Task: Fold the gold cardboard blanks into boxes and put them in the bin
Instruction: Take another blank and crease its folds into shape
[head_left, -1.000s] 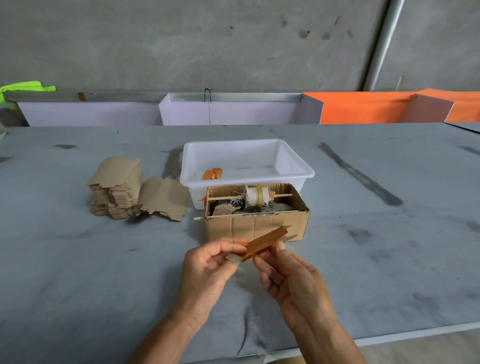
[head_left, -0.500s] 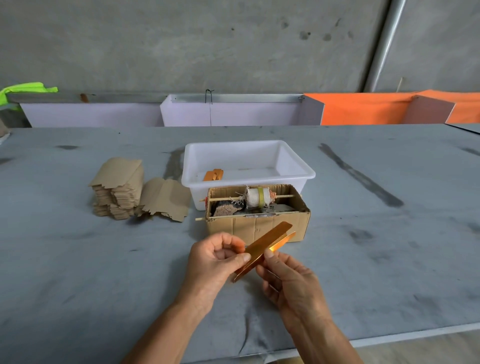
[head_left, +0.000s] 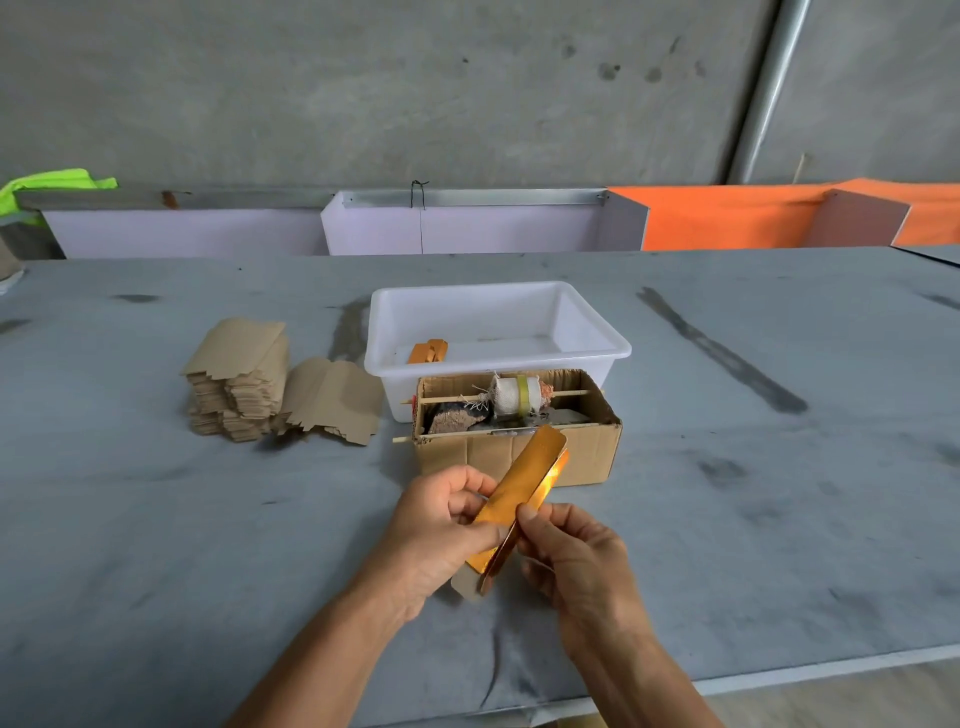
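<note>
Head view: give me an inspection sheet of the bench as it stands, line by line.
Surface: grey table, dark smudges and streaks.
Job's things: gold blank, part folded, held above the table; white bin behind it holds one folded gold box; stack of blanks, brown side up, at left, with loose blanks beside it.
Clutter: open cardboard box before the bin, holding a spool on a stick.
Grippers: left hand and right hand both pinch the blank.
Cables: nothing seen.
Surroundings: concrete wall, pale and orange panels, metal pipe.
</note>
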